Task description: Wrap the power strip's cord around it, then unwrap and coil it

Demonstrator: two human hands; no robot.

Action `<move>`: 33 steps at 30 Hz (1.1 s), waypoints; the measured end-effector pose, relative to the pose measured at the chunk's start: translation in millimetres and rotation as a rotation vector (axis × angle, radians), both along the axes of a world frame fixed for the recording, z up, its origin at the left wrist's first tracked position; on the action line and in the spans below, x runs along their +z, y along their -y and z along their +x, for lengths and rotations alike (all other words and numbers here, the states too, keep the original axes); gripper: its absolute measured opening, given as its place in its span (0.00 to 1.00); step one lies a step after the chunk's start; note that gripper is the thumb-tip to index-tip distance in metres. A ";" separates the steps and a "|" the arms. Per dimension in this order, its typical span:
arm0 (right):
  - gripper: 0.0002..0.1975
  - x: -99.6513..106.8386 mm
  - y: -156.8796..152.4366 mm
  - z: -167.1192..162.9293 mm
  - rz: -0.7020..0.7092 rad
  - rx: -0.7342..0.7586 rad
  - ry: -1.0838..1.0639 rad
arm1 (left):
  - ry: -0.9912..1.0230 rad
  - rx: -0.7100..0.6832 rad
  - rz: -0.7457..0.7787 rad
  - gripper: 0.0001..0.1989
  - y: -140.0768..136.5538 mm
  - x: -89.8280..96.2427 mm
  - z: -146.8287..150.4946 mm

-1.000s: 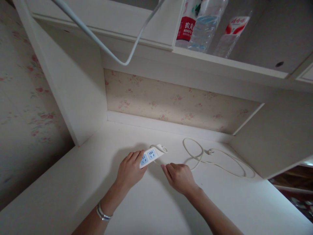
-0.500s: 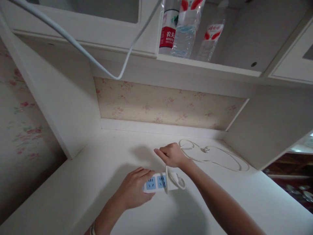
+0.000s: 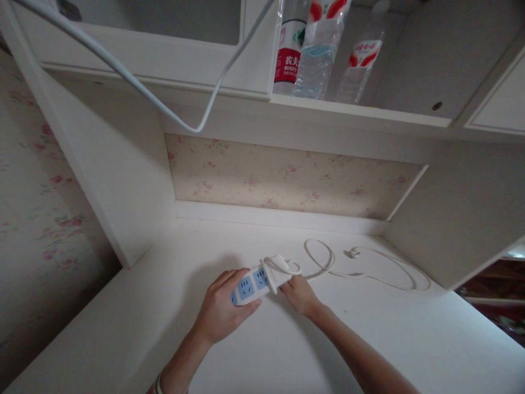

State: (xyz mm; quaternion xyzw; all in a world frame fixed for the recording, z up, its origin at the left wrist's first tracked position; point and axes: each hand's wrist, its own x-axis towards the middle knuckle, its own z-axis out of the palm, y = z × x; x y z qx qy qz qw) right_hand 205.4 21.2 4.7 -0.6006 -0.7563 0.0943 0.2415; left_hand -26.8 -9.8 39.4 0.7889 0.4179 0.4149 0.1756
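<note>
My left hand (image 3: 220,306) is closed around the near end of a white power strip (image 3: 269,295), thumb below and fingers above. The strip has blue socket faces and is tilted up toward the right, held above the white desktop. A white cord (image 3: 325,270) is looped around its far end. Under that end, my right hand (image 3: 301,296) is closed at the cord, its fingertips partly hidden behind the strip. From there the cord trails right along the desktop to a plug (image 3: 354,253).
A white desktop (image 3: 197,241) lies below, with side panels left and right. Overhead, a shelf (image 3: 361,112) holds several plastic bottles (image 3: 315,65). A pale cable or rod (image 3: 135,90) crosses the upper left in front of the cabinet.
My right hand has dropped from above the strip to beneath its far end. The strip has tilted up at the right, and the cord on the desktop has shifted.
</note>
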 end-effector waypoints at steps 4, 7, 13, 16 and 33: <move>0.29 10.1 31.8 -7.8 -0.152 0.052 0.208 | -0.062 0.112 0.044 0.22 -3.2 -6.4 6.0; 0.30 27.5 50.4 -11.4 -0.089 0.042 0.363 | -0.178 0.199 0.084 0.21 -4.7 -13.8 10.5; 0.24 62.5 64.6 -20.7 0.144 0.159 0.554 | -0.356 0.288 0.125 0.21 -2.8 -19.7 18.1; 0.22 72.8 60.8 -29.2 0.226 0.251 0.598 | -0.390 0.320 0.142 0.21 -1.2 -20.4 22.7; 0.29 86.2 -36.6 -15.1 0.134 0.196 0.354 | -0.247 -0.311 0.048 0.24 13.9 0.7 11.7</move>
